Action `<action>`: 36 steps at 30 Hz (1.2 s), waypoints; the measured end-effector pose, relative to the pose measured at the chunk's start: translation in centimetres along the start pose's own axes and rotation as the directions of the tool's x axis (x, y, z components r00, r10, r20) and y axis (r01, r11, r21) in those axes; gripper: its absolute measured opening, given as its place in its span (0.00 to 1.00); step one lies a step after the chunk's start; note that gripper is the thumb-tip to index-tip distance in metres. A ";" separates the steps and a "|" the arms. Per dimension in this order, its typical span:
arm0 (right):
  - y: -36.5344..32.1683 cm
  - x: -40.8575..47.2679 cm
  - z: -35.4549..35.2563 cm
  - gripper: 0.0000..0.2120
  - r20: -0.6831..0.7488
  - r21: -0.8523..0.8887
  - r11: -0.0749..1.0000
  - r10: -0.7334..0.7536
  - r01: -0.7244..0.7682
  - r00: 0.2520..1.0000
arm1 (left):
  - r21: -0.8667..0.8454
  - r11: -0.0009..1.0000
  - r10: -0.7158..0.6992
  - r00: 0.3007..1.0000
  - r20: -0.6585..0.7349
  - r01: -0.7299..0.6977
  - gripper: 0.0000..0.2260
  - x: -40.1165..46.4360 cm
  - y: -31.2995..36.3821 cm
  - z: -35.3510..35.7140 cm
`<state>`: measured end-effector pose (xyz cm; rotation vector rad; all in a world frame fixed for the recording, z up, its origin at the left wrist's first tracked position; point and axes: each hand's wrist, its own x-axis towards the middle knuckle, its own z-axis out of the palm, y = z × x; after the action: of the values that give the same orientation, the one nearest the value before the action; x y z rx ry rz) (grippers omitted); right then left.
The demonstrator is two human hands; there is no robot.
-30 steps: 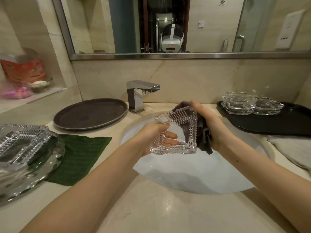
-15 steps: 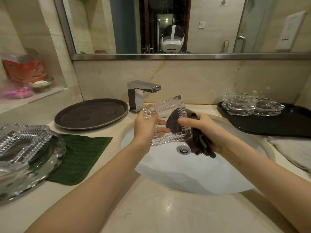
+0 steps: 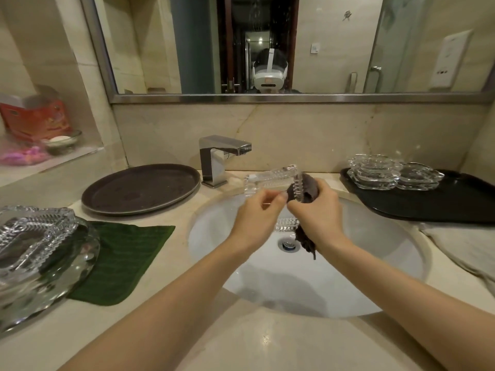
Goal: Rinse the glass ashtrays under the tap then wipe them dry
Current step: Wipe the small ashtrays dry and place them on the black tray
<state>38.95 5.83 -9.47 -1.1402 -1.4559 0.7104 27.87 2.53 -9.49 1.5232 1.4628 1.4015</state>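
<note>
A square ribbed glass ashtray [image 3: 270,178] is held tilted over the white basin [image 3: 375,250], just right of the chrome tap [image 3: 217,159]. My left hand [image 3: 257,218] grips its near left edge. My right hand [image 3: 318,210] holds a dark brown cloth [image 3: 308,188] pressed against the ashtray's right side, with the cloth's tail hanging toward the drain [image 3: 288,243]. No water runs from the tap. More glass ashtrays [image 3: 375,172] are stacked on a black tray [image 3: 442,204] at the right. A large square ashtray [image 3: 34,234] sits at the far left on a glass plate.
A round dark tray [image 3: 142,187] lies left of the tap. A green cloth [image 3: 120,261] lies on the counter beside the glass plate. A beige towel [image 3: 463,247] lies at the right counter edge. A wall niche at left holds a red box [image 3: 34,119].
Both hands lifted the ashtray up toward the tap and turned it flatter. My right hand with the cloth moved from inside the ashtray to its right side.
</note>
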 end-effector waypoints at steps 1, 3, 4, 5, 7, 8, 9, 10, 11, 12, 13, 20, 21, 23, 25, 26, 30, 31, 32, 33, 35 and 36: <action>-0.4 -0.5 0.4 0.15 0.016 -0.018 0.998 -0.066 0.067 0.998 | -0.050 0.998 -0.022 0.998 0.051 0.025 0.07 0.1 -0.1 0.2; -0.7 -1.7 1.2 0.17 0.059 -0.061 0.983 -0.172 0.176 0.983 | -0.102 0.994 -0.028 0.999 0.034 0.031 0.10 0.2 -0.3 0.3; -0.7 -2.2 1.5 0.19 0.077 -0.058 0.979 -0.192 0.197 0.978 | -0.062 0.998 -0.033 0.999 -0.009 0.032 0.13 0.3 -0.6 0.3; -0.8 -2.6 1.7 0.21 0.095 -0.045 0.980 -0.191 0.196 0.977 | 0.012 0.999 -0.052 0.997 -0.057 0.053 0.14 0.3 -0.9 0.3; -0.6 -3.0 2.1 0.22 0.121 -0.032 0.980 -0.191 0.197 0.974 | 0.072 0.994 -0.074 0.986 -0.151 0.086 0.11 -0.1 -0.8 0.3; -0.6 -3.0 2.2 0.23 0.128 -0.031 0.977 -0.207 0.213 0.970 | 0.023 0.998 -0.057 0.984 -0.169 0.062 0.09 -0.1 -0.8 0.3; -0.7 -3.1 2.1 0.24 0.135 -0.029 0.972 -0.228 0.233 0.964 | -0.076 0.997 -0.044 0.985 -0.164 0.032 0.09 -0.1 -0.8 0.3; -0.8 -3.1 2.1 0.26 0.145 -0.018 0.965 -0.257 0.263 0.955 | -0.206 0.978 -0.044 0.988 -0.147 0.013 0.09 -0.2 -0.5 0.2; -1.0 -3.3 2.0 0.27 0.172 0.007 0.957 -0.288 0.291 0.942 | -0.340 0.940 -0.064 0.990 -0.122 0.019 0.09 -0.2 -0.3 -0.1; -1.1 -3.6 1.8 0.29 0.216 0.042 0.947 -0.321 0.320 0.922 | -0.472 0.880 -0.102 0.992 -0.075 0.054 0.10 -0.2 0.0 -0.5; -1.2 -3.9 1.7 0.30 0.270 0.070 0.934 -0.356 0.350 0.895 | -0.593 0.797 -0.148 0.989 -0.008 0.115 0.12 0.1 0.1 -1.0; 0.2 -0.7 1.3 0.23 0.284 -0.117 0.911 -0.350 0.395 0.893 | -0.811 0.512 -0.185 0.959 0.215 0.281 0.18 0.7 0.1 -2.5; 0.5 -0.5 1.1 0.22 0.275 -0.124 0.916 -0.338 0.382 0.900 | -0.816 0.496 -0.186 0.954 0.233 0.296 0.18 0.6 0.2 -2.6; 0.4 -1.6 1.3 0.24 0.315 -0.137 0.855 -0.441 0.500 0.840 | -0.829 0.459 -0.198 0.947 0.254 0.319 0.20 0.7 0.1 -2.7; 0.2 -3.2 2.1 0.25 0.383 -0.133 0.756 -0.557 0.641 0.737 | -0.830 0.445 -0.226 0.939 0.260 0.337 0.20 0.8 -0.1 -2.8; 0.3 -3.4 2.4 0.26 0.401 -0.142 0.724 -0.581 0.674 0.708 | -0.834 0.434 -0.230 0.937 0.263 0.341 0.19 0.7 -0.2 -2.9; 0.9 -0.6 1.3 0.25 0.322 -0.219 0.841 -0.417 0.495 0.850 | -0.839 0.436 -0.183 0.945 0.272 0.326 0.22 0.4 0.1 -3.4; 1.2 -0.4 0.9 0.25 0.316 -0.240 0.860 -0.370 0.451 0.874 | -0.830 0.454 -0.191 0.945 0.264 0.324 0.22 0.3 0.2 -3.4; 1.2 -0.7 0.8 0.25 0.324 -0.249 0.854 -0.371 0.457 0.870 | -0.831 0.454 -0.201 0.946 0.256 0.321 0.22 0.4 0.2 -3.4; 1.0 -1.5 1.0 0.26 0.344 -0.243 0.824 -0.419 0.511 0.840 | -0.837 0.442 -0.206 0.945 0.254 0.321 0.22 0.4 0.3 -3.4; 0.3 -3.2 1.8 0.27 0.387 -0.215 0.737 -0.538 0.640 0.749 | -0.836 0.437 -0.229 0.940 0.252 0.331 0.22 0.6 0.2 -3.4; 0.2 -3.7 2.1 0.27 0.409 -0.207 0.709 -0.563 0.674 0.718 | -0.829 0.445 -0.239 0.937 0.254 0.339 0.22 0.6 0.0 -3.4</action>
<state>36.70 2.83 -11.49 -0.6938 -2.1630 0.1432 24.60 2.32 -8.38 0.6123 0.6502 1.4565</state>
